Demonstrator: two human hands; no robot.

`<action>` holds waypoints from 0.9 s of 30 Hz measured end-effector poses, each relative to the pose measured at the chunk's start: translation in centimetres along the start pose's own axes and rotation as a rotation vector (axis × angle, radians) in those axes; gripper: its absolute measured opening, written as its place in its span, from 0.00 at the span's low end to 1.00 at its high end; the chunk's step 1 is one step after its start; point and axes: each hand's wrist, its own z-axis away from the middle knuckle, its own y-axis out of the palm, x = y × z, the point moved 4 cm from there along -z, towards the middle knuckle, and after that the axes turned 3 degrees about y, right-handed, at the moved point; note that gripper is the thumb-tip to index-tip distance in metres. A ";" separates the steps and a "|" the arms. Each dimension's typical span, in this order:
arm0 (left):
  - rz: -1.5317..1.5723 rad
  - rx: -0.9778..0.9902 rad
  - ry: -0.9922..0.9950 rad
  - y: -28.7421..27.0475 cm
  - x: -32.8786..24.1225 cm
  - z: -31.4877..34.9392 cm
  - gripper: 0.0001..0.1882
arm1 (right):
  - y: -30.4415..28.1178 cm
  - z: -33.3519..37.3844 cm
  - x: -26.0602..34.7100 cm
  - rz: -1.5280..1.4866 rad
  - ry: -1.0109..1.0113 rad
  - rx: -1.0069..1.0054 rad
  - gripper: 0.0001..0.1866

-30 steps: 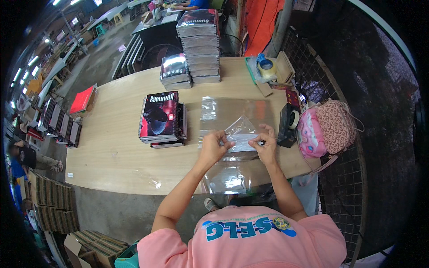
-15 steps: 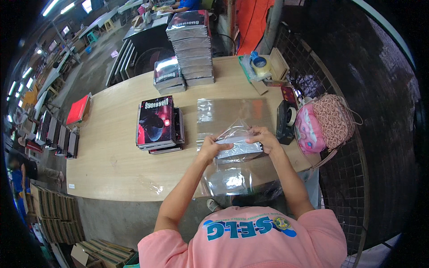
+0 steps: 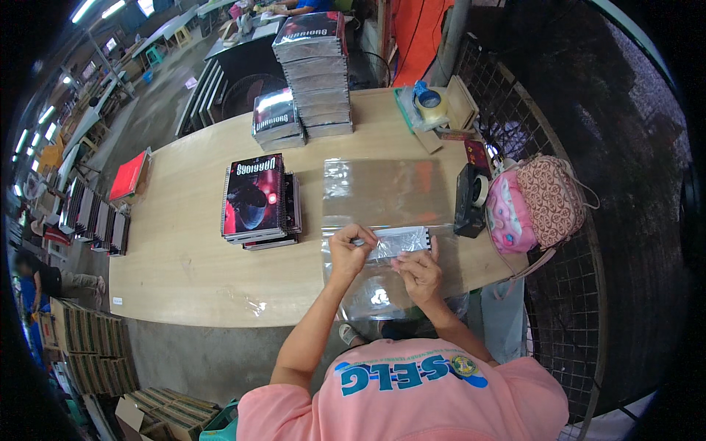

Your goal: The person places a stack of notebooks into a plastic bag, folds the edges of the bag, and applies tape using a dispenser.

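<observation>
While the left hand [image 3: 347, 248] pinches the near-left corner of a clear plastic sleeve [image 3: 382, 270] and the right hand [image 3: 418, 270] presses curled fingers onto the same sleeve, a spiral-bound notebook [image 3: 397, 240] sits inside it, its wire edge showing just beyond the fingertips. That sleeve lies at the near edge of the wooden table [image 3: 184, 264], partly hanging over it toward the person in the pink shirt. Just past it lies a flat pile of empty clear sleeves [image 3: 386, 192]. Left of the hands stands a short stack of dark-covered notebooks [image 3: 257, 197], near but apart from the sleeve. Right of them a black tape dispenser [image 3: 469, 200] stands close by, with a pink bag [image 3: 533, 206] against the wire mesh at the table's right end. Farther back rise a tall notebook stack [image 3: 315, 77] and a lower one [image 3: 276, 117], and a roll of tape [image 3: 430, 106] lies near the far right corner. Bare tabletop stretches leftward to a red notebook [image 3: 126, 176] at the far edge.
</observation>
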 end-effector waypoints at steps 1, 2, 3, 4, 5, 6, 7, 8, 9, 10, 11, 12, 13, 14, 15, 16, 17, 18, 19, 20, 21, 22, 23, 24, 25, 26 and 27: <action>-0.017 0.079 -0.002 0.2 -1.1 -0.3 0.18 | 0.3 0.7 -0.6 0.042 -0.039 0.004 0.12; -0.033 0.159 -0.005 0.3 -2.2 -1.1 0.24 | 0.6 1.4 -1.4 0.085 -0.077 0.008 0.13; -0.058 0.234 -0.009 -0.2 -3.2 -1.8 0.30 | 1.1 2.1 -1.9 0.155 -0.194 -0.002 0.13; 0.082 0.590 -0.163 -0.8 -2.8 -2.4 0.44 | 1.3 2.5 -2.5 0.232 -0.318 -0.015 0.14; 0.050 0.650 -0.212 -1.1 -2.6 -3.2 0.43 | 1.5 2.9 -3.1 0.309 -0.442 -0.029 0.15; 0.017 0.711 -0.260 -1.2 -2.7 -4.1 0.43 | 1.7 3.1 -3.5 0.366 -0.489 -0.008 0.16; -0.015 0.781 -0.308 -0.8 -3.6 -4.8 0.42 | 1.6 3.2 -3.8 0.431 -0.531 0.011 0.18; -0.270 0.830 -0.238 0.2 -4.5 -5.5 0.43 | 1.6 3.3 -4.0 0.497 -0.570 0.029 0.19; -0.437 0.883 -0.112 1.2 -5.5 -6.0 0.43 | 1.5 3.2 -4.2 0.543 -0.613 0.042 0.20; -0.602 0.931 0.022 2.1 -6.2 -6.4 0.44 | 1.3 3.0 -4.4 0.591 -0.654 0.055 0.20; -0.763 0.972 0.162 3.0 -6.5 -6.7 0.45 | 1.2 3.0 -4.6 0.641 -0.693 0.069 0.21; -0.773 0.972 0.149 2.8 -6.2 -6.7 0.40 | 0.1 2.4 -3.7 0.536 -0.589 0.085 0.21; -0.812 0.938 0.173 2.7 -6.2 -6.3 0.39 | -1.5 1.3 -1.8 0.432 -0.491 0.098 0.20; -0.854 0.902 0.199 2.5 -6.4 -5.4 0.39 | -2.6 0.3 -1.1 0.326 -0.395 0.105 0.20; -0.894 0.871 0.226 2.3 -6.5 -4.5 0.38 | -4.2 -0.3 -3.3 0.304 -0.193 -0.049 0.19; -0.907 0.814 0.256 2.1 -6.5 -3.8 0.35 | -6.2 -0.8 -7.0 0.273 0.005 -0.196 0.19; -0.923 0.811 0.245 2.4 -6.6 -3.7 0.36 | -8.0 -0.6 -13.3 0.175 0.275 -0.434 0.17; -0.938 0.816 0.235 2.8 -6.8 -3.8 0.36 | -9.9 0.2 -19.5 0.070 0.548 -0.676 0.16; -0.964 0.804 0.206 2.6 -6.8 -3.6 0.36 | -10.7 -0.2 -23.0 0.038 0.729 -0.549 0.14; -0.949 0.800 0.207 2.5 -6.7 -3.6 0.36 | -11.3 -0.5 -25.8 0.010 0.904 -0.422 0.13; -0.923 0.813 0.232 3.1 -6.8 -4.0 0.36 | -12.0 -0.3 -29.2 -0.163 1.004 -0.483 0.12; -0.887 0.834 0.268 4.1 -6.8 -4.5 0.35 | -12.7 0.4 -32.7 -0.333 1.092 -0.559 0.11; -0.880 0.850 0.283 4.4 -6.8 -4.6 0.35 | -12.6 1.2 -34.5 -0.519 1.173 -0.607 0.10; -0.898 0.836 0.262 3.7 -6.6 -4.4 0.35 | -11.7 0.5 -33.8 -0.389 1.117 -0.549 0.10; -0.922 0.811 0.236 2.8 -6.5 -4.1 0.35 | -10.6 -0.7 -31.8 -0.267 1.050 -0.479 0.09; -0.932 0.793 0.226 2.2 -6.6 -4.0 0.35 | -10.2 -1.4 -30.2 -0.139 0.971 -0.428 0.08; -0.921 0.799 0.239 2.5 -6.7 -4.1 0.35 | -10.3 -0.1 -30.2 -0.189 0.854 -0.517 0.07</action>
